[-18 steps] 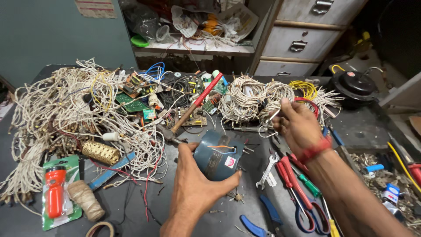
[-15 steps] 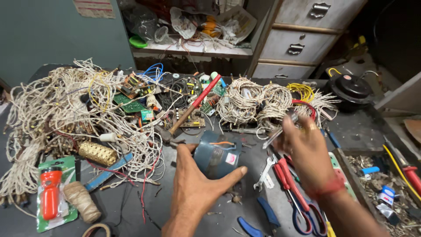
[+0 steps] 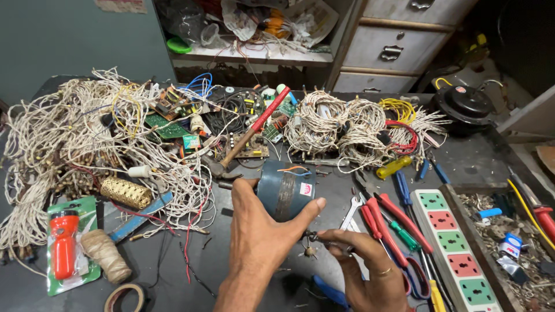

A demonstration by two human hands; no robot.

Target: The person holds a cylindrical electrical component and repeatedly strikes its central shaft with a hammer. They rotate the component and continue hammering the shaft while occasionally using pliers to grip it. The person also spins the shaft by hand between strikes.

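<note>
My left hand [image 3: 260, 237] grips a small blue-grey motor [image 3: 286, 196] from below, thumb on its left side and fingers against its right end. The motor has a grey band, a small sticker and thin orange wires on top. My right hand [image 3: 364, 271] sits just below and to the right of the motor, its fingertips pinched on a small dark metal piece [image 3: 310, 237]. I cannot tell what that piece is. A ring shows on one finger of the right hand.
Tangled white wire [image 3: 75, 133], circuit boards [image 3: 167, 124], a red-handled hammer [image 3: 254, 130] and wire coils [image 3: 335, 124] crowd the back. Red-handled pliers [image 3: 393, 225], a spanner [image 3: 351, 211] and a power strip [image 3: 451, 231] lie right. An orange torch [image 3: 63, 245] and twine [image 3: 104, 254] lie left.
My right hand has pulled back from the tools and wire coils on the right and now pinches a small piece under the motor. The left hand still holds the motor.
</note>
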